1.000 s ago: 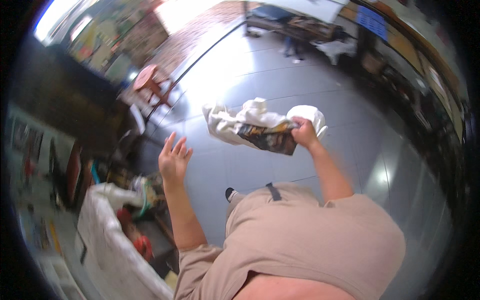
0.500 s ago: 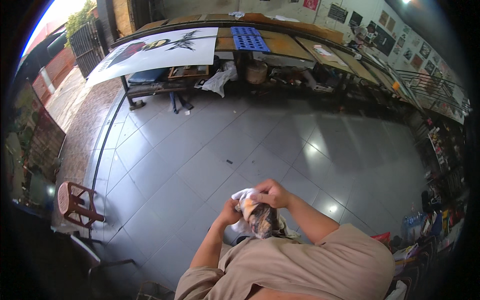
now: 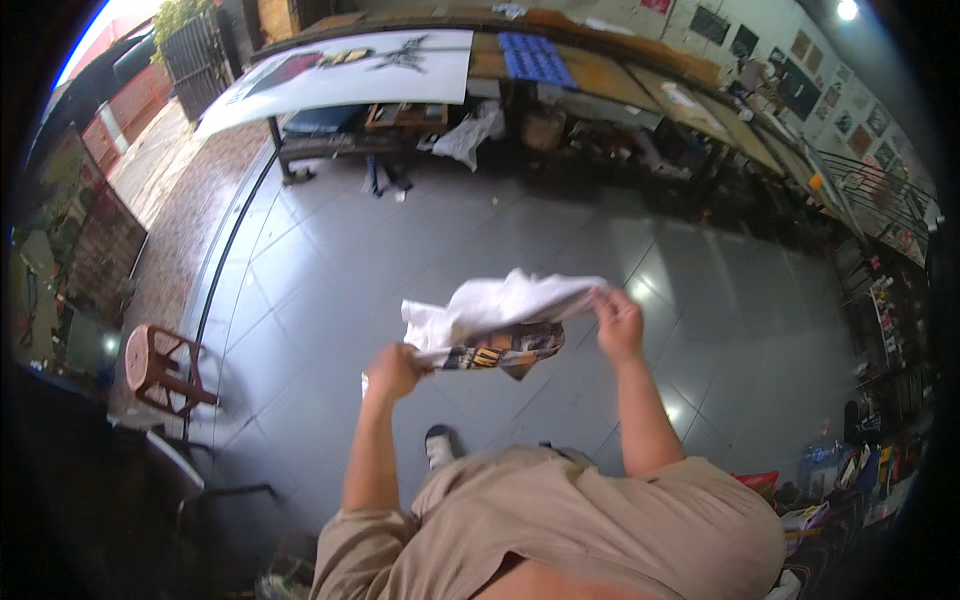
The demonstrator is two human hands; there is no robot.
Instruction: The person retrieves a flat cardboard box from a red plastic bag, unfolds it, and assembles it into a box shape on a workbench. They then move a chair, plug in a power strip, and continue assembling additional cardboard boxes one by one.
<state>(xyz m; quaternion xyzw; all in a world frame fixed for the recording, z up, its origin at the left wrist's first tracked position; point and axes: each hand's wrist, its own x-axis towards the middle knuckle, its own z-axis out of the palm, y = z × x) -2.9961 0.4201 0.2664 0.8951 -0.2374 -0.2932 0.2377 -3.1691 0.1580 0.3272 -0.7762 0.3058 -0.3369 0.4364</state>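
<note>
Crumpled white cloth (image 3: 500, 305) (dark-and-yellow print underneath) stretched between 2 hands, left hand (image 3: 393, 370) and right hand (image 3: 618, 325) each clamped on it

Both hands, left hand (image 3: 395, 370) and right hand (image 3: 618, 322), have spread the white cloth (image 3: 495, 315) apart.

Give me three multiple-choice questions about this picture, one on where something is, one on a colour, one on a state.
1. Where is the stool?
A. To the person's left
B. On the long table
C. Under the cloth

2. What is the main colour of the cloth?
A. White
B. Green
C. Black

3. How is the cloth held?
A. Lying on the floor
B. By one hand only
C. Stretched between the left hand and the right hand

Answers: 1 A, it stands on the floor at the picture's left. 2 A, mostly white with a dark printed patch. 3 C, each hand grips one end.
</note>
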